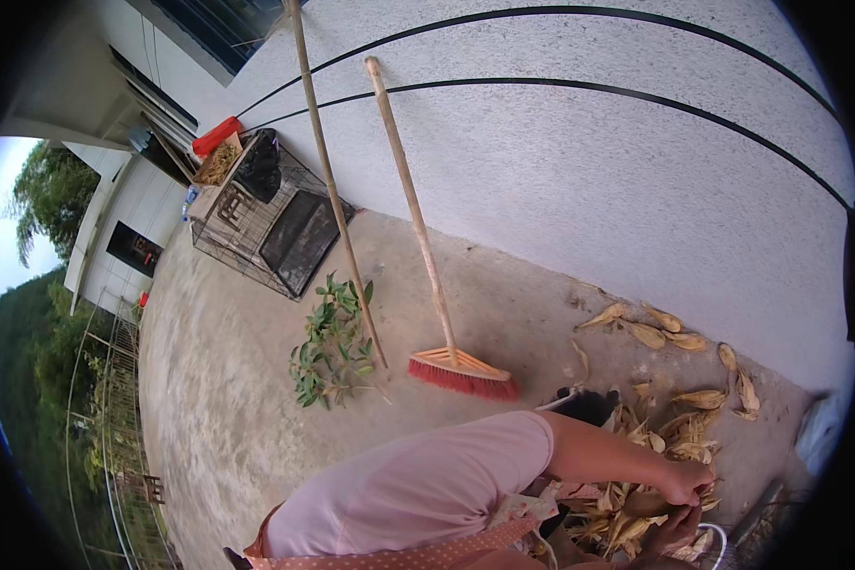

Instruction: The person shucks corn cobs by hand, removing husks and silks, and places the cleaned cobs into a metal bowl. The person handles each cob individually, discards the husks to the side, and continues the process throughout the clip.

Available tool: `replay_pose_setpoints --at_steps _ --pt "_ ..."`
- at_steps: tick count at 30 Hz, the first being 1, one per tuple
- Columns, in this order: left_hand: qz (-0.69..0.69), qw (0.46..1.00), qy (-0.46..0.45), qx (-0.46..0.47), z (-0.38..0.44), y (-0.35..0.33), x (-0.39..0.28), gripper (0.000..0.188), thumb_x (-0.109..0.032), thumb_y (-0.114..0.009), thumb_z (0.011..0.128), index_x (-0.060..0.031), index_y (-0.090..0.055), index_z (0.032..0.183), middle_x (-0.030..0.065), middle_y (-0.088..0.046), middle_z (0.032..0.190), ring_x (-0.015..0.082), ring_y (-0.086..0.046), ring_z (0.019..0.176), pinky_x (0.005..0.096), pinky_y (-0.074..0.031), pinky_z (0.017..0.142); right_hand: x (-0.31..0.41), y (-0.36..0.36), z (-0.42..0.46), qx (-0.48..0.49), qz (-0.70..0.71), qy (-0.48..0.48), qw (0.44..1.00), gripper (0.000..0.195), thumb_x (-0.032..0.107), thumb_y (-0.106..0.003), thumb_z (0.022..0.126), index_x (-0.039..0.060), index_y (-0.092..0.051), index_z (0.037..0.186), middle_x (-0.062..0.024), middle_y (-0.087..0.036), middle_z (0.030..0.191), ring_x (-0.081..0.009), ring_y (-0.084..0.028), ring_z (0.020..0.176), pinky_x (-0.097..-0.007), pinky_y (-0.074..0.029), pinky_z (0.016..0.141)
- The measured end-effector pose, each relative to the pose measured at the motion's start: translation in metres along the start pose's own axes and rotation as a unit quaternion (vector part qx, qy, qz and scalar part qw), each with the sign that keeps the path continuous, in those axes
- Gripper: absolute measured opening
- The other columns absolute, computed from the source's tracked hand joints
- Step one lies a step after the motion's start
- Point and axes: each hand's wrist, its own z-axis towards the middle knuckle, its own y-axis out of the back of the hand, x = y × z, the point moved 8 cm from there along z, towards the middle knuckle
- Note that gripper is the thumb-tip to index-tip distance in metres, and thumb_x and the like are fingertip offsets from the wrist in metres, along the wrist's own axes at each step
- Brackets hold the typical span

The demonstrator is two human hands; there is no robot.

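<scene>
My left hand (686, 483) reaches out from a short pink sleeve at the lower right, with its fingers bent in. Just below it, my right hand (673, 531) meets it at the fingertips. Whatever lies between the fingers is too small and hidden to make out. Dry corn husks (623, 524) are heaped under and around both hands. A polka-dot apron (463, 541) covers my front. More loose husks (645, 333) lie by the foot of the wall.
A red-bristled broom (463, 374) and a long wooden pole (328, 171) lean on the white wall (577, 178). Leafy cuttings (331, 342) lie beside them on the concrete floor (242, 399). Further back stands a wire cage (239, 249). A curved white bar (717, 541) is near my hands.
</scene>
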Motion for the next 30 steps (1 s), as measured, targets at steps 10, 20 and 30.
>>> replay_pose_setpoints --at_steps 10,20,30 --pt "-0.001 0.995 0.093 0.022 -0.022 0.002 0.032 0.022 -0.018 -0.066 0.082 -0.0018 -0.053 0.089 0.0186 -0.060 0.089 0.0371 -0.057 0.088 0.0435 -0.044 0.074 0.023 -0.022 -0.005 0.034 0.089 -0.068 0.993 0.026 0.017 -0.048 0.095 -0.0047 -0.062 0.099 -0.0208 -0.062 0.077 -0.0270 -0.056 0.063 -0.0388 -0.046 0.061" --pt "-0.270 0.954 0.074 0.110 -0.017 -0.004 -0.027 0.006 -0.011 -0.049 0.097 -0.0075 -0.051 0.102 -0.0004 -0.053 0.085 0.0063 -0.046 0.066 0.0216 -0.041 0.059 -0.015 0.013 0.014 -0.113 0.394 -0.235 0.881 0.021 0.014 -0.046 0.096 0.0009 -0.060 0.087 0.0026 -0.055 0.076 -0.0050 -0.043 0.070 -0.0222 -0.037 0.064" --pt "-0.172 0.972 0.022 0.160 -0.047 -0.032 -0.077 0.020 -0.018 -0.040 0.102 -0.0088 -0.041 0.084 -0.0007 -0.046 0.070 0.0056 -0.037 0.061 0.0209 -0.034 0.055 -0.113 0.017 -0.027 -0.241 -0.039 -0.339 0.908 0.026 0.017 -0.047 0.090 -0.0027 -0.057 0.076 -0.0328 -0.059 0.082 -0.0486 -0.058 0.077 -0.0514 -0.046 0.067"
